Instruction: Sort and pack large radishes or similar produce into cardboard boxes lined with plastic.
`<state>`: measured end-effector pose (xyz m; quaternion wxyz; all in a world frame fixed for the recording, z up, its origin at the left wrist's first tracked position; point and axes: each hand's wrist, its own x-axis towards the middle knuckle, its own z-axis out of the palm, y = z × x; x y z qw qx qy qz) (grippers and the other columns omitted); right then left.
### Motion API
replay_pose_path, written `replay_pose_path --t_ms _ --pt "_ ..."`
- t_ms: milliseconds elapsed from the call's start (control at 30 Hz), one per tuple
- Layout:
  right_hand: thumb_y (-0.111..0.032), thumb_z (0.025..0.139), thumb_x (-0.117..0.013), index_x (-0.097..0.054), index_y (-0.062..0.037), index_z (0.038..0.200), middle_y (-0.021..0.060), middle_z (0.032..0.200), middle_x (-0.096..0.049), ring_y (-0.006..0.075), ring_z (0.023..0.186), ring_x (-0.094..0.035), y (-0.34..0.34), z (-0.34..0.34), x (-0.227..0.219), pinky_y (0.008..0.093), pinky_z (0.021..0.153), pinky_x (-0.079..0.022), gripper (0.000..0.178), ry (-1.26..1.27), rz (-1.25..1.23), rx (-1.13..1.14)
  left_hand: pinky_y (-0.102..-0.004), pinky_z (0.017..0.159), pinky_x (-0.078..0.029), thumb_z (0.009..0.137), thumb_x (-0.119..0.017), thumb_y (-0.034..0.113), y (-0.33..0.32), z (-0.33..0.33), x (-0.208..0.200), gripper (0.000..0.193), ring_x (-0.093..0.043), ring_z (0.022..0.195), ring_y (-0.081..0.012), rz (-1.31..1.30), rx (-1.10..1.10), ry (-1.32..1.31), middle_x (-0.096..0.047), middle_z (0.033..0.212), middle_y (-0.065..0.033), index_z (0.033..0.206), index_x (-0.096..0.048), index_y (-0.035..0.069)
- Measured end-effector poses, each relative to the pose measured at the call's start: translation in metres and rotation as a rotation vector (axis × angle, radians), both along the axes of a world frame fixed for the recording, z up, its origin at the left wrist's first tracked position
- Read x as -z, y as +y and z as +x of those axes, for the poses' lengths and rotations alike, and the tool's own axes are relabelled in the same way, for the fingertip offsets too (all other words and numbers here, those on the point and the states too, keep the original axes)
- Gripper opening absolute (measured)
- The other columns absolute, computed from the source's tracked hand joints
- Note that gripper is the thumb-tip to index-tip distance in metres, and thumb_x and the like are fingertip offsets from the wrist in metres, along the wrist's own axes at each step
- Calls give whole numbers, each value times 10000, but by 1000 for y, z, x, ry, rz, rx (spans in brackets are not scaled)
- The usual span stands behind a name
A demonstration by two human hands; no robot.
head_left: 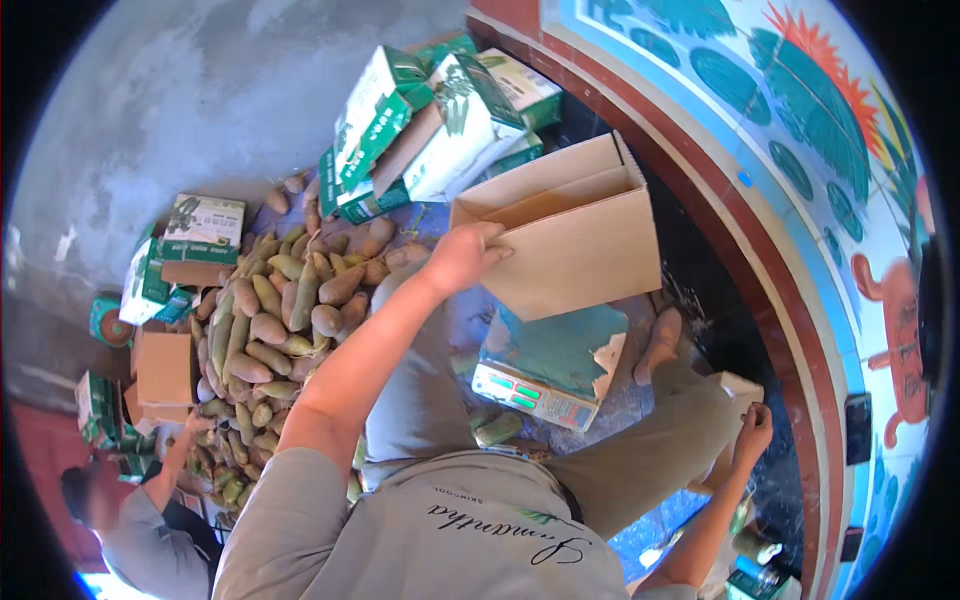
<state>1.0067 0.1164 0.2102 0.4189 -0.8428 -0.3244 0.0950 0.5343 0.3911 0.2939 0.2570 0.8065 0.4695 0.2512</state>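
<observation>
My left hand (465, 258) is closed on the near left edge of an open brown cardboard box (585, 255), thumb outside and fingers over the rim. The box is tilted, and the part of its inside that shows holds an upright cardboard panel. Just below it stands a scale (535, 395) with a worn blue top and green display windows; whether the box touches it I cannot tell. My right hand (755, 432) is beside my right knee, fingers curled together, close to a small pale cardboard piece (738, 388). What it holds, if anything, is hidden.
A large heap of long brown and greenish root vegetables (290, 300) lies left. Green-and-white cartons (465, 125) are piled at the back, with another carton (203, 230) further left. A co-worker (150, 530) reaches into the heap at lower left. A painted wall (800, 150) curves along the right.
</observation>
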Motion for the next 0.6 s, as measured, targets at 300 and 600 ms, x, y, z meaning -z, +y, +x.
replay_pose_path --t_ms 300,600 --pt "-103 862 -480 -535 50 975 102 923 -562 159 801 -538 96 -30 -78 268 695 -470 198 -91 237 -337 -389 649 -414 711 -609 162 -11 -35 -68 170 -536 744 -311 491 -184 46 -547 752 -120 809 -550 37" --pt "-86 859 -477 -536 31 932 76 888 -545 151 761 -525 174 -126 -126 264 665 -450 150 -32 259 -721 -376 638 -390 700 -610 190 -18 -116 -54 159 -535 751 -271 625 -557 241 -537 718 -80 748 -534 59"
